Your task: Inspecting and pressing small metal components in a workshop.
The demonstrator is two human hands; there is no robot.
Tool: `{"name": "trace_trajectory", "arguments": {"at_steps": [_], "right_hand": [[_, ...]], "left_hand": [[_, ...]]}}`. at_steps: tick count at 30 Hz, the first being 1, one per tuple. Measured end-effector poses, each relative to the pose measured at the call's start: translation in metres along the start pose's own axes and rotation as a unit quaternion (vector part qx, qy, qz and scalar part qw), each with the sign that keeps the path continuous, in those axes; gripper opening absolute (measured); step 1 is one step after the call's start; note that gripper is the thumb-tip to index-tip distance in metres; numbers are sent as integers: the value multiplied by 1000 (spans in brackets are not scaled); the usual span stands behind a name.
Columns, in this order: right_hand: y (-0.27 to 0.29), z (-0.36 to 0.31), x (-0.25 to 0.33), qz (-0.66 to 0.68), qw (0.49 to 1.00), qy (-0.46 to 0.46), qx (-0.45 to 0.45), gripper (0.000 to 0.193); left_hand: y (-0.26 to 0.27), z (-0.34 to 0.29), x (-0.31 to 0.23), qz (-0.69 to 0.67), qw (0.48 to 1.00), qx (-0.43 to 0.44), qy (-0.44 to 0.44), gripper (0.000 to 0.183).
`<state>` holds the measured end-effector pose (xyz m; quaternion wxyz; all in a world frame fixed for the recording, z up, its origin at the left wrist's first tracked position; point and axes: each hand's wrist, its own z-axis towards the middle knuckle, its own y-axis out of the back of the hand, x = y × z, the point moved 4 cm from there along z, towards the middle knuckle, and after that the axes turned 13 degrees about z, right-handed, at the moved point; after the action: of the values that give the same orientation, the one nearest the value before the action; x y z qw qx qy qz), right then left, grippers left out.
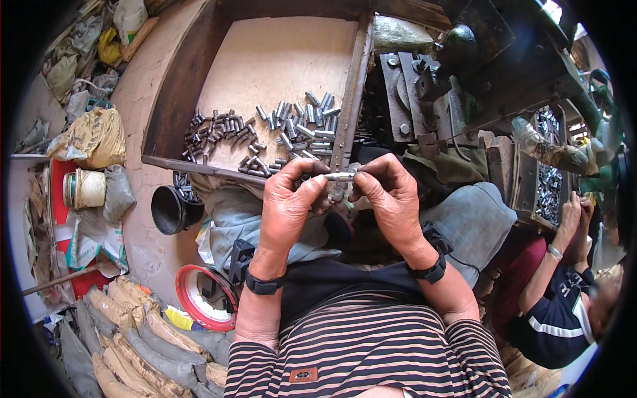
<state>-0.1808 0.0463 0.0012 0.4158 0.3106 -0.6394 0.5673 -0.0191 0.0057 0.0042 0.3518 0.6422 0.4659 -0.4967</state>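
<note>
"Filled sacks point(133, 335) lie to the near left of the wooden tray point(174, 86). What else surrounds it?"

"Just off its near left edge, a black bucket point(171, 217) with metal bits inside; beyond its right wall, metal machinery point(393, 96)."

"And the slim metal piece point(341, 176)?"

"At the tray's near right corner, held up between both hands. The left hand point(288, 192) pinches its left end, thumb against fingers; the right hand point(391, 192) pinches the right end the same way."

"How does it lie?"

"Its long axis runs left to right, nearly level, from one thumb to the other, so neither hand is nearer to it."

"One part, or two joined?"

"I can't tell; fingers cover the ends."

"And the loose cylinders point(286, 136)?"

"Inside the tray's near half, ahead and leftward of the held piece. The left hand is closer to those."
</note>
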Motion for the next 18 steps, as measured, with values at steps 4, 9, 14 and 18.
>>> {"name": "trace_trajectory", "arguments": {"at_steps": [4,9,14,18], "right_hand": [[2,-5,-2,-33,999,13,-10,11],[3,-6,-8,66,997,-41,-19,12],[1,-6,-5,76,996,-43,-34,13],[6,-8,-12,70,996,-30,-41,13]], "left_hand": [[-2,-1,3,-29,999,-5,25,12],[-7,-1,11,-148,988,10,49,12],[-14,1,14,-162,986,-18,26,11],[-20,0,10,-128,991,-47,9,9]]}}
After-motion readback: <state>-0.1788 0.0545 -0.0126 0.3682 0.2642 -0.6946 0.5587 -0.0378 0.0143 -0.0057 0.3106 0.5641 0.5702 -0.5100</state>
